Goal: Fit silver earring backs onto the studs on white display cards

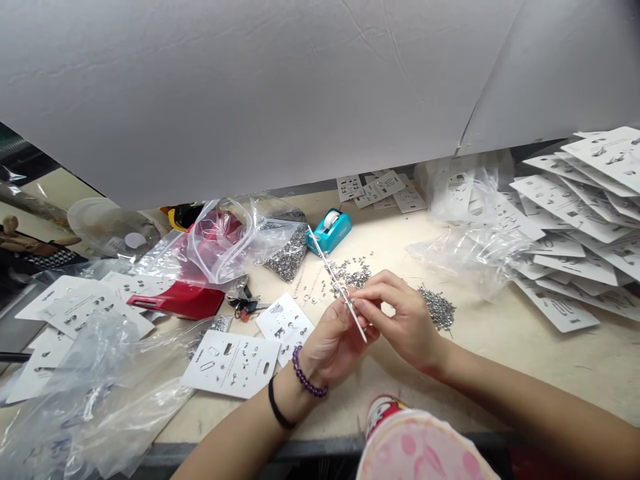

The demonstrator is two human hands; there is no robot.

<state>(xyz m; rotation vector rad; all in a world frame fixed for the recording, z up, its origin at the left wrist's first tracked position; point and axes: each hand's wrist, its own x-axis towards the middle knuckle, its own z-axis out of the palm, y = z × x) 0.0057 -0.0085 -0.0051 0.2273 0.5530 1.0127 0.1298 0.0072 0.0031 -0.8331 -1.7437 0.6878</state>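
Note:
A white earring card (327, 267), seen almost edge-on, stands tilted in my left hand (333, 340), whose fingers are closed on its lower part. My right hand (400, 317) pinches thumb and forefinger together against the card's right side. Whatever is between those fingertips is too small to make out. Tiny silver metal pieces show on the card by my left thumb. Just beyond my hands lies a loose pile of small silver earring parts (353, 272). A second pile of silver pieces (437, 307) sits beside my right wrist.
A teal tape dispenser (330, 232) stands behind the piles. Filled earring cards (233, 362) lie to the left, near plastic bags (110, 400) and a red scoop-like piece (183, 300). Many stacked cards (565, 200) fill the right side. A large white panel (280, 93) overhangs the table.

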